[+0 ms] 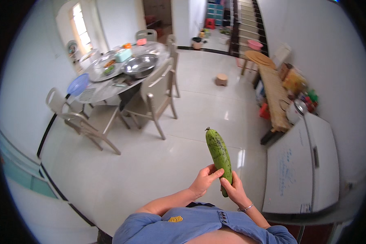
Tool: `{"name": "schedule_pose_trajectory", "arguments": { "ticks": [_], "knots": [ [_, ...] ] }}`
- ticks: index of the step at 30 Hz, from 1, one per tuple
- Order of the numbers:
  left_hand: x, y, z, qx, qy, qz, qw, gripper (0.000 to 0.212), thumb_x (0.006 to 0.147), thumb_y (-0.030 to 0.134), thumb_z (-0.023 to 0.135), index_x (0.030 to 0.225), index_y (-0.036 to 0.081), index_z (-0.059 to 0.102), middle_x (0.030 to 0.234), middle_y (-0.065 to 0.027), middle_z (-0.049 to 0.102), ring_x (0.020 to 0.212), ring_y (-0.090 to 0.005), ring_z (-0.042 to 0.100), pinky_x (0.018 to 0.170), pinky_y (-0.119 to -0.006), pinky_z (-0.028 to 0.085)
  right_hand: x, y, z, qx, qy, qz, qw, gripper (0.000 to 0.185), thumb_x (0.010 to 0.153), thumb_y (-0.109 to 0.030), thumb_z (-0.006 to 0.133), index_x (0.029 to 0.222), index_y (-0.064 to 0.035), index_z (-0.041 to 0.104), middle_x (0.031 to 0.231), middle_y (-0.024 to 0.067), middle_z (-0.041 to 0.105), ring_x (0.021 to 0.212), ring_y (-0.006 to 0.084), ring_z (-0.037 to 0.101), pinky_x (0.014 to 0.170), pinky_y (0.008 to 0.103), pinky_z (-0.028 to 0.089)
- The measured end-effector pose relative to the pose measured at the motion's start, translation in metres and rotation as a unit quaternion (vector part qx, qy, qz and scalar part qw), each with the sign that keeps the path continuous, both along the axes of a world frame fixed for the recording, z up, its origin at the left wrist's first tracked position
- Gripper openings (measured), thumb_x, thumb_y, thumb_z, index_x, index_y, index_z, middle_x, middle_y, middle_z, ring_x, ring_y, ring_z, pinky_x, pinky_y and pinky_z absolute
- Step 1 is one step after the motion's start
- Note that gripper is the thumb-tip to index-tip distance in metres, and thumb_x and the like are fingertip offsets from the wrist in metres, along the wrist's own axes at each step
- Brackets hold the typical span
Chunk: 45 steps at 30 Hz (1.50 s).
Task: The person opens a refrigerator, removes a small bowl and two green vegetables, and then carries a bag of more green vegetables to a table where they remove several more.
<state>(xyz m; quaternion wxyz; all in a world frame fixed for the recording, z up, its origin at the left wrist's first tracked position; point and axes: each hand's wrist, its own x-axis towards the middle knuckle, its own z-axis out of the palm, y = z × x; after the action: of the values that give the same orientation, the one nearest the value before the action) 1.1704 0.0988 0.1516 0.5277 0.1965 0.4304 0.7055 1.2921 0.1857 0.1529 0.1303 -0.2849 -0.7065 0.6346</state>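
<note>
A long green gourd (218, 148), mottled with dark patches, is held up in front of my body. Its stem end points away from me, and its lower end shows just below my fingers. My left hand (205, 180) grips it from the left side, thumb laid across the skin. On the right, my right hand (234, 188) wraps the lower part, its thumb close to the left one. A bracelet (245, 207) circles my right wrist. Beneath the gourd lies the pale tiled floor (183, 158).
Left stands a dining table (102, 91) bearing a large steel basin (140, 65) and a blue plastic basin (78, 84), with chairs (158, 88) around it. A small stool (221, 79) sits mid-floor. At right are a wooden bench (273, 94) and a white freezer (289, 170). Stairs (247, 24) rise behind.
</note>
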Motion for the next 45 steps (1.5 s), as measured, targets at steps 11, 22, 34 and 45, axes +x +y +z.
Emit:
{"name": "schedule_pose_trajectory", "arguments": {
  "ticks": [11, 22, 34, 45],
  "knots": [
    [-0.198, -0.018, -0.03, -0.077, -0.058, 0.211, 0.973, 0.035, 0.083, 0.024, 0.055, 0.105, -0.001, 0.048, 0.096, -0.0058, 0.054, 0.089, -0.0113, 0.049, 0.079, -0.026, 0.039, -0.243, 0.015, -0.021, 0.055, -0.017, 0.211, 0.976, 0.046, 0.082, -0.039, 0.053, 0.096, 0.0031, 0.045, 0.078, 0.0133, 0.056, 0.068, 0.0169, 0.055, 0.057, 0.0301, 0.044],
    [-0.426, 0.0, -0.023, -0.064, -0.029, 0.387, 0.919, 0.032, 0.078, 0.022, 0.061, 0.097, -0.001, 0.051, 0.084, -0.0047, 0.056, 0.076, -0.0121, 0.052, 0.07, -0.026, 0.041, -0.495, 0.062, 0.003, 0.073, -0.089, 0.435, 0.893, 0.06, 0.084, -0.052, 0.039, 0.106, 0.0039, 0.044, 0.063, 0.014, 0.058, 0.058, 0.0242, 0.06, 0.055, 0.0325, 0.046],
    [-0.776, -0.118, -0.073, -0.157, 0.001, 0.518, 0.841, 0.028, 0.079, 0.018, 0.059, 0.098, 0.0, 0.052, 0.086, -0.0043, 0.057, 0.075, -0.0119, 0.054, 0.064, -0.027, 0.044, -0.775, 0.006, -0.029, 0.13, -0.12, 0.6, 0.78, 0.034, 0.086, -0.032, 0.046, 0.107, -0.0062, 0.051, 0.076, 0.0093, 0.061, 0.071, 0.0196, 0.058, 0.066, 0.0304, 0.045],
    [-1.142, -0.192, -0.139, -0.265, 0.025, 0.545, 0.795, 0.029, 0.074, 0.017, 0.063, 0.089, -0.006, 0.056, 0.084, -0.0098, 0.057, 0.075, -0.0171, 0.054, 0.066, -0.031, 0.042, -1.025, -0.09, -0.034, 0.175, -0.112, 0.52, 0.829, 0.028, 0.084, -0.029, 0.05, 0.104, -0.0094, 0.052, 0.075, 0.0122, 0.061, 0.068, 0.0263, 0.059, 0.064, 0.0335, 0.046]
  ]
}}
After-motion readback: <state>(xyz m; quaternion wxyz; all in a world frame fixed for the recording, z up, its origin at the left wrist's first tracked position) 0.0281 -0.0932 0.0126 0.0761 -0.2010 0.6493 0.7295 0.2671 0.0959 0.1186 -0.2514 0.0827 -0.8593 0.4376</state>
